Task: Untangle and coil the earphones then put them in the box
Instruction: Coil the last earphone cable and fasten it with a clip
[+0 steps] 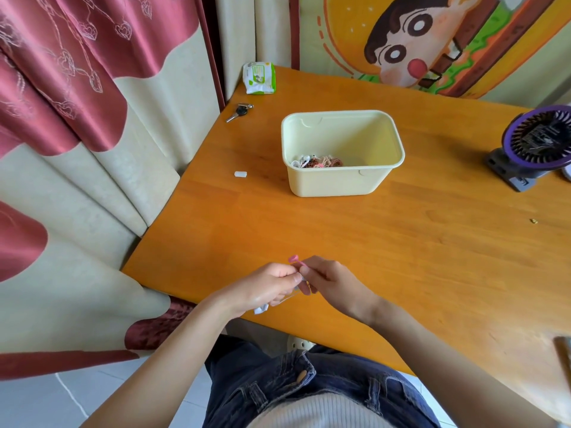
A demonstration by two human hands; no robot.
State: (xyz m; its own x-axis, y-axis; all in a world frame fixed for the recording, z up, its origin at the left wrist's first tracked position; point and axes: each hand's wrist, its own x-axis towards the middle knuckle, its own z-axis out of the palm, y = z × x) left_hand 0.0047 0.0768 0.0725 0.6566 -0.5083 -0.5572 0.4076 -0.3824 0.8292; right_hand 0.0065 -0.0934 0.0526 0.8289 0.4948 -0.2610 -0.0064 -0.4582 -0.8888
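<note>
Earphones [293, 259]: pinched by curled fingers of left hand [272, 285] and right hand [332, 281], 6 o'clock; coiling apparently unfinished. Box [336, 184], 12 o'clock: awaiting them.

Probably a home: curtains [61, 72], cartoon hanging [417, 41].

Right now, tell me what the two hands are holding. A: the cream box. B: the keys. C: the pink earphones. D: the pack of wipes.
C: the left hand and right hand both pinch the pink earphones over the table near its front edge; the keys, box and wipes pack lie untouched farther back.
</note>
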